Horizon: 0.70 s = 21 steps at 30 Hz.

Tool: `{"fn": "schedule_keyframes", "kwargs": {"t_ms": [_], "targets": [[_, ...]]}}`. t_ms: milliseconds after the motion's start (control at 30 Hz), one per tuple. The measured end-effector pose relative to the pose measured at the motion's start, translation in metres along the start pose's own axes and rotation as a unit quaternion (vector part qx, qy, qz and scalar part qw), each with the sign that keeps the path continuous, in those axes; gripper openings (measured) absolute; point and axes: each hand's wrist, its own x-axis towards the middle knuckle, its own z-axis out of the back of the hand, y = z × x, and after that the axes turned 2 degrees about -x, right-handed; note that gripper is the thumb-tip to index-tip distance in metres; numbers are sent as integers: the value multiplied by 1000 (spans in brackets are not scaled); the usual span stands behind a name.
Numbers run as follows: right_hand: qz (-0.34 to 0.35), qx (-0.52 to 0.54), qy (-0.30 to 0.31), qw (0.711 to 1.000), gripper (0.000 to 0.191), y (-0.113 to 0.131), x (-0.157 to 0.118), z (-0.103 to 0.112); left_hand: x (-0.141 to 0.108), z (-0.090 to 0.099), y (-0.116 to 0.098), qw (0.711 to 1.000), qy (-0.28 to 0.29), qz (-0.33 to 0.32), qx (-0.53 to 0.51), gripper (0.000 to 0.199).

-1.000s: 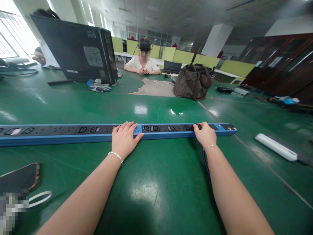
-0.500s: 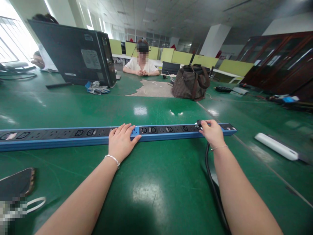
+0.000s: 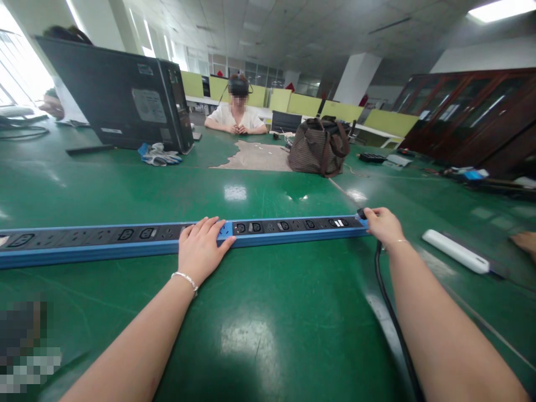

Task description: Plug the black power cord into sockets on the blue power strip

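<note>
A long blue and black power strip (image 3: 268,241) with several sockets runs across the green table. My left hand (image 3: 202,249) lies flat on it near the blue socket section, fingers spread, thumb over the front edge. At the strip's right end, my right hand (image 3: 383,226) grips a black plug (image 3: 361,214) between thumb and fingers. From that hand a thick black cable (image 3: 389,301) hangs down toward the front edge of the view. Whether the plug touches the strip cannot be made out.
Behind stand a black computer case (image 3: 121,100), blue-white gloves (image 3: 159,154) and a brown bag (image 3: 319,146). A person (image 3: 237,117) sits across the table. At right lie a white bar-shaped device (image 3: 455,251) and, at the edge, another person's hand (image 3: 525,243).
My right hand has moved right with the plug, from over the sockets to the strip's end. My left hand stays on the strip. Another person's hand has appeared at the right edge.
</note>
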Motion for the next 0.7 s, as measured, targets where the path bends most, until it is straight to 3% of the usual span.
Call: {"fn": "schedule_keyframes", "kwargs": {"t_ms": [300,700], "targets": [[28,-107,70,991,42,-10,20,-8,-1,0,0,1000,-4,1,-3,47],[96,-142,77,982,40,-12,15,-7,0,0,0,1000,2,5,-11,46]]}}
